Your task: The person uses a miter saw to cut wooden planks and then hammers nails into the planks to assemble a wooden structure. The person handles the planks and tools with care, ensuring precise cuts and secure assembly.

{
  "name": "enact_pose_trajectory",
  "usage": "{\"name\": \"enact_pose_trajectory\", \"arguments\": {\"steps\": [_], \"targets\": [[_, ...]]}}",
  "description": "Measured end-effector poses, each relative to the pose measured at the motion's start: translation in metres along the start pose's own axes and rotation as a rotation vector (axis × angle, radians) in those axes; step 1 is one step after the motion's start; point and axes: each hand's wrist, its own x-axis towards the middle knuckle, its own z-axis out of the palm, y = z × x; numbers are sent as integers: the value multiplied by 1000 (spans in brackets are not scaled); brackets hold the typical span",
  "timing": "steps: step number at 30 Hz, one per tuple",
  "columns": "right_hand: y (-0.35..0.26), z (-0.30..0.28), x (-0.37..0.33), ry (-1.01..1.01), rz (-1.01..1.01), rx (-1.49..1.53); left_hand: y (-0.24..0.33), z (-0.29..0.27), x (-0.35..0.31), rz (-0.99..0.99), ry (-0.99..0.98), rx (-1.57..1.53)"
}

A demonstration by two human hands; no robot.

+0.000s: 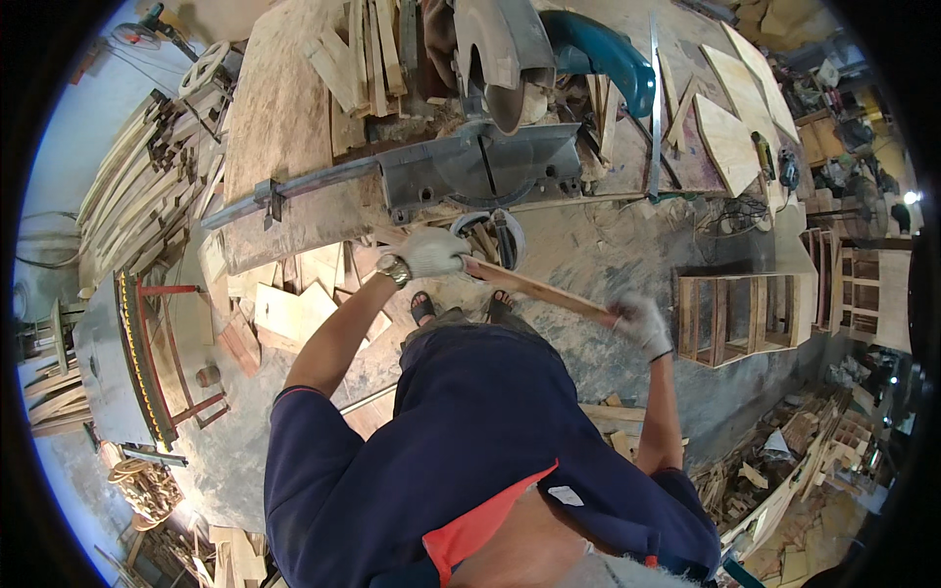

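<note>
The fingers of the left hand [434,253], in a pale knit glove, are bent round one end of a wooden strip [539,290]. Those of the right hand [642,326], gloved too, close on its other end; blur hides how each finger lies. The strip is held in the air before the near edge of the worktop [279,108], slanting down to the right in view. A watch [393,269] sits on the left wrist. Just beyond the strip, a round bucket [518,238] holds scraps. At the middle of the worktop's near edge stands a saw [495,54] with a grey base [417,186]; a metal rail [323,185] runs from it toward the near left corner. Loose slats [377,59] lie left of the saw, a pale board [726,147] near the right edge. On the floor to the right stands an open wooden frame [720,323].
</note>
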Motion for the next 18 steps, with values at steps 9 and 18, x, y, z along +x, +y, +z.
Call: {"name": "enact_pose_trajectory", "arguments": {"steps": [9, 18], "targets": [[-223, -208, 103, 832, -531, -195, -126, -15, -6, -278, 597, -31], [-343, -215, 259, 179, -197, -656, -217, 1, -13, -362, 702, 102]]}}
